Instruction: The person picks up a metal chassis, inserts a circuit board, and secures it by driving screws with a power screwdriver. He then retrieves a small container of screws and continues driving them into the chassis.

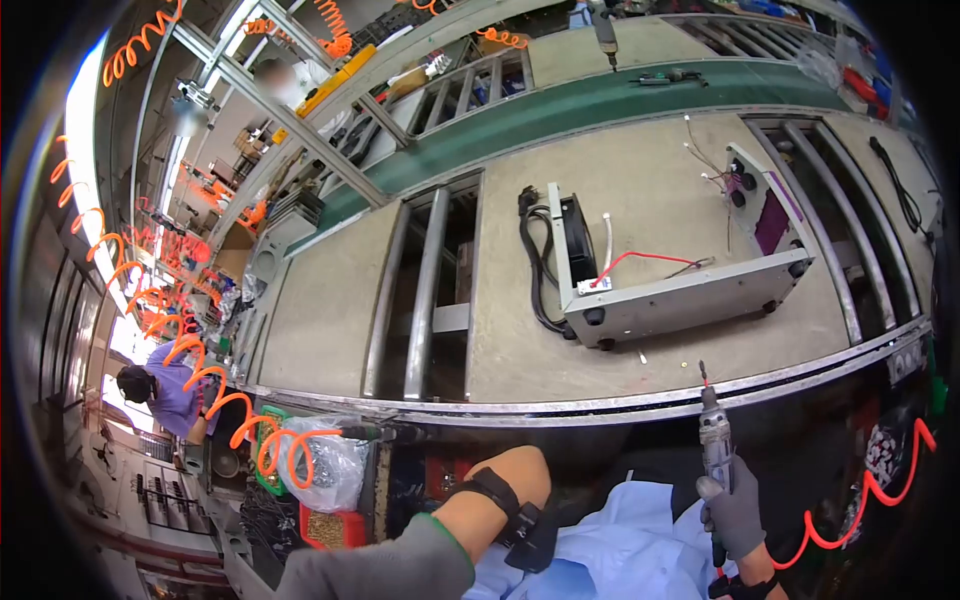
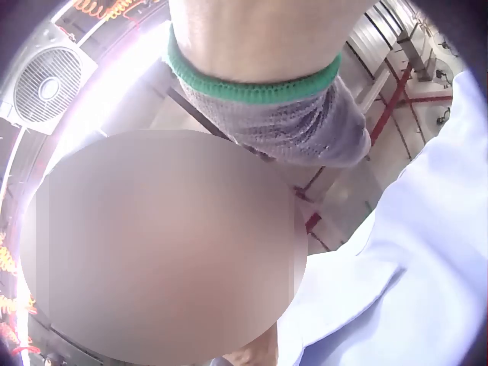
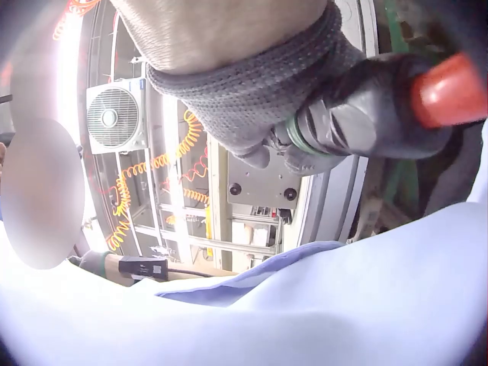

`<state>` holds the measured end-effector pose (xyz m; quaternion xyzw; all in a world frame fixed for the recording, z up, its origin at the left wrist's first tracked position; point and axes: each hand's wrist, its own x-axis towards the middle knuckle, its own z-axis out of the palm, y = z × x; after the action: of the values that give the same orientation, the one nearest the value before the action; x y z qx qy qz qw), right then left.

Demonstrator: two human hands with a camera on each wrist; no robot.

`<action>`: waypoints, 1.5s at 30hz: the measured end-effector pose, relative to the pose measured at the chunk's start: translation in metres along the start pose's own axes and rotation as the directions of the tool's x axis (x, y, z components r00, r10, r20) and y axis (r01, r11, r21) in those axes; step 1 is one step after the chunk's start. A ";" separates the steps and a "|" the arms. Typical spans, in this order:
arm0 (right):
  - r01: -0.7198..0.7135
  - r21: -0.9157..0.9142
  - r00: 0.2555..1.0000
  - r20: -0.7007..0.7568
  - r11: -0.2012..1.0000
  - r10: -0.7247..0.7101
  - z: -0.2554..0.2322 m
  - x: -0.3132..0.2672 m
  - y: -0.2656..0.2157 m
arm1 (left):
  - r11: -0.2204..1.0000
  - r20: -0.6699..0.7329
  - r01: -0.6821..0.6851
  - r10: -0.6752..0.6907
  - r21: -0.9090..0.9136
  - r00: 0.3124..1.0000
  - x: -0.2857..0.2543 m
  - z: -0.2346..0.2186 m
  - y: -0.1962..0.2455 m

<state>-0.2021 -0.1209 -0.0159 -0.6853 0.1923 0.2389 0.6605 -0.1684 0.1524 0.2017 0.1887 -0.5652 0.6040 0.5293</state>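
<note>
My right hand (image 1: pixel 738 515), in a grey glove, grips a pneumatic screwdriver (image 1: pixel 716 440) whose bit points up toward the bench edge. In the right wrist view its black end (image 3: pixel 358 114) and a red hose (image 3: pixel 454 91) show beside the glove. My left hand (image 1: pixel 385 565), gloved with a green cuff, is bent back low in the head view; its fingers are hidden in the left wrist view. Ahead lies an open metal casing (image 1: pixel 690 300) with a black fan (image 1: pixel 575 235), a red wire (image 1: pixel 650 256), loose connector wires (image 1: pixel 708 175) and a black power cord (image 1: pixel 540 280).
The casing sits on a board (image 1: pixel 510 360) on a roller conveyor (image 1: pixel 428 290). Left of me are a plastic bag (image 1: pixel 325 470), a red bin (image 1: pixel 335 527) of small parts and a coiled orange hose (image 1: pixel 240 430). A person in purple (image 1: pixel 170 385) is farther left. Another screwdriver (image 1: pixel 603 30) hangs at the back.
</note>
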 end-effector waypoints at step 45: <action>-0.202 -0.108 0.885 0.407 0.974 0.228 -0.031 0.011 0.005 | -0.865 -0.042 0.487 -0.494 0.117 -0.868 -0.230 -0.089 0.028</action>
<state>-0.1938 -0.1518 -0.0257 -0.6132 0.1143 0.4570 0.6340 -0.0749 0.1385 -0.0281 0.6431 0.0326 -0.3470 0.6819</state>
